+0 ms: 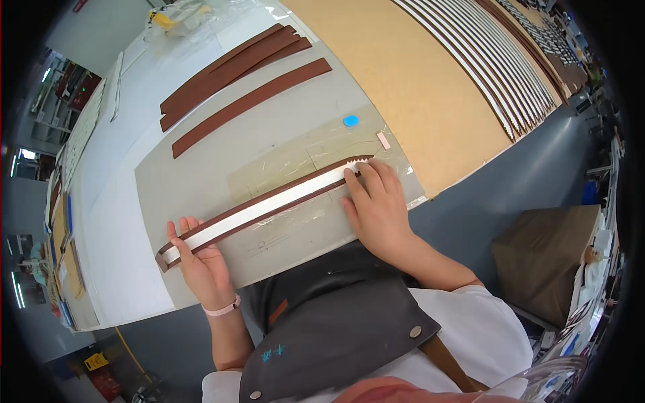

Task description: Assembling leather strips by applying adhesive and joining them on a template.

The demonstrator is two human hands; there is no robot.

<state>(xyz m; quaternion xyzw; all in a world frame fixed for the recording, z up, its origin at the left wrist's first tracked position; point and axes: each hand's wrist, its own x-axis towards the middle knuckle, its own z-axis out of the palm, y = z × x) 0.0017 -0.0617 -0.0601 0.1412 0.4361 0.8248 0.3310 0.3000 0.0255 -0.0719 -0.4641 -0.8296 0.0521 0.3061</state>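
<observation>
Head view: both bare hands on one long strip (269, 205), white face with dark brown edges, running on a slant from lower left of centre to just right of centre. Left hand (208, 269) holds its left end: thumb over the white face, other fingers showing past the far edge, strip between. Brown edging folds around that tip. Right hand (383, 208) is at the right end, fingers bent, tips on the strip beside a notched, zigzag bit of brown edging; thumb sits off the near edge. Can't tell if those fingers pinch or only press. Strip lies over a grey mat (201, 174) with a clear film (275, 168) on it, mat on the white surface (124, 215). Blue oval piece (351, 121) and small pink block (383, 140) sit above the right hand, near each other. Upper left of centre: single flat brown strip (252, 107), with an overlapping stack of brown strips (228, 74) beyond it. Crumpled clear plastic (181, 27) with something yellow in it at top left. Tan board (383, 60) top centre to right, carrying a row of white-and-brown strips (497, 67) side by side. Dark apron (336, 329) fills bottom centre; brown covered box (547, 262) at right.
</observation>
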